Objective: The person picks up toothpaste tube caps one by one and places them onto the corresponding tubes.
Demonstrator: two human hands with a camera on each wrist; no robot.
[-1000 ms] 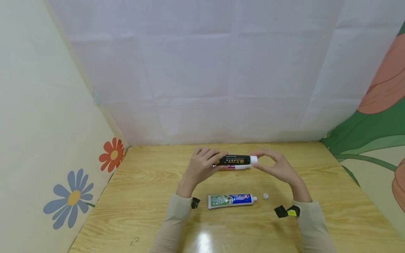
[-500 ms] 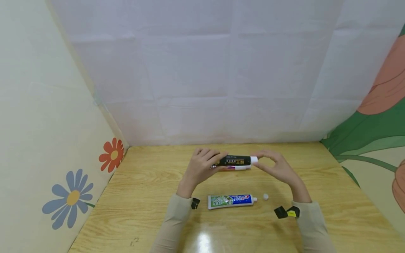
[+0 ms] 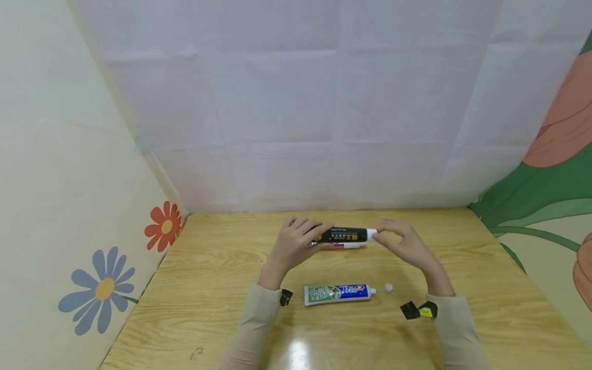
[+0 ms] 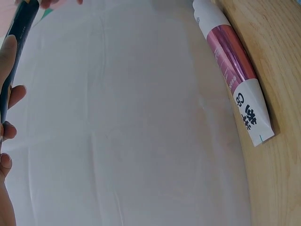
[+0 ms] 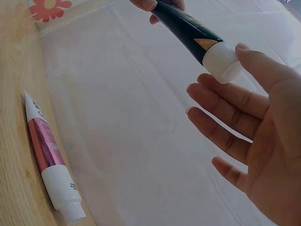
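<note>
In the head view, my left hand grips the body of a black toothpaste tube with gold lettering, held level above the table. The tube's white cap points right. At that cap, the thumb and index finger of my right hand pinch its end, the other fingers spread loosely in the right wrist view. Behind the held tube lies a pink and white toothpaste tube, partly hidden in the head view. Nearer me is a green and blue toothpaste tube, its nozzle uncapped, beside a small white cap.
The wooden table runs back to a white cloth. Walls with painted flowers stand to the left and right. Black straps hang at my wrists.
My right thumb and index finger have shifted slightly on the white cap, toward its outer end. The left hand and the tubes on the table stay put.
</note>
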